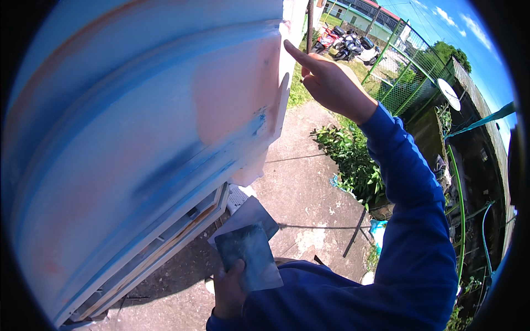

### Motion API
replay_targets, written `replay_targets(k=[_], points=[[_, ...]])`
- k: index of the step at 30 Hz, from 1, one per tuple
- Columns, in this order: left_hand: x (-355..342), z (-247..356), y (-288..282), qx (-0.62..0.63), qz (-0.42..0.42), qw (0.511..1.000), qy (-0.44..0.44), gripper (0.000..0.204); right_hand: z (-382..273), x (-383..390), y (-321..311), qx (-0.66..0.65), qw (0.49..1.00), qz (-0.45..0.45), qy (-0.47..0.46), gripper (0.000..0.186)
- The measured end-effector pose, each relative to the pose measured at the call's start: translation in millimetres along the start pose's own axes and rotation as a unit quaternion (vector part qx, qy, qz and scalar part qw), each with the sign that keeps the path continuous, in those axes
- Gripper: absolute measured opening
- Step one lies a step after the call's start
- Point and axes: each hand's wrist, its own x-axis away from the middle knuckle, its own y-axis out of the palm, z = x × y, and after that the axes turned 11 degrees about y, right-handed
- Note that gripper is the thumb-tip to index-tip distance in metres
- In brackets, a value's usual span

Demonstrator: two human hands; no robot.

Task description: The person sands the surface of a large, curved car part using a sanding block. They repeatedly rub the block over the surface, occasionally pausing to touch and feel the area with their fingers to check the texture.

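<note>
Head view: two hands, both yours, well apart. Your left hand [229, 287], bottom centre, is clamped on two flat plates, thumb on the front one. Your right hand [335, 84], top centre-right, has its index finger out and the others curled in; fingertip sits at the panel's right edge, can't tell if it's touching.

One big curved panel [138, 121], blue-white with pinkish patches, fills the left and upper left. Its long axis runs lower left to upper right; the narrow end points upper right.

Two plates, lower centre, overlapping: front plate [251, 254], dark with pale smears, long axis steep, top tilted left. Back plate [254, 214], grey, mostly covered, its visible part slanting up-right.

Around you: one leafy bush [353, 160] right of centre, one white dish [448, 94] upper right, at least two motorcycles at the top, one green mesh fence [406, 83] near them.
</note>
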Motion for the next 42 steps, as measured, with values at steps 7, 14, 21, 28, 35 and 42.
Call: replay_targets(k=[7, 14, 21, 28, 35, 42], points=[[38.6, 50.1, 3.8, -0.007, 0.033, 0.985, 0.171, 0.039, -122.3, 146.5, 30.9, -0.224, 0.967, -0.079, -0.090, 0.055], [52.1, 58.6, -12.4, 0.053, 0.046, 0.980, 0.185, 0.036, -171.4, 180.9, 69.1, -0.312, 0.910, -0.158, -0.223, 0.054], [57.5, 65.7, -8.8, 0.047, 0.076, 0.973, 0.212, 0.034, -188.5, 176.8, 66.9, -0.373, 0.872, -0.230, -0.218, 0.051], [50.3, 74.9, -12.1, 0.030, 0.049, 0.976, 0.209, 0.044, -166.5, 191.9, 48.6, -0.533, 0.790, -0.284, -0.108, 0.050], [66.6, 84.8, 8.0, -0.015, 0.023, 0.974, 0.227, 0.045, -98.9, 111.9, 16.0, -0.627, 0.777, -0.019, 0.057, 0.061], [58.9, 79.4, 21.2, -0.075, 0.006, 0.973, 0.218, 0.045, -31.2, -10.2, 43.8, -0.252, 0.909, 0.307, 0.130, 0.051]])
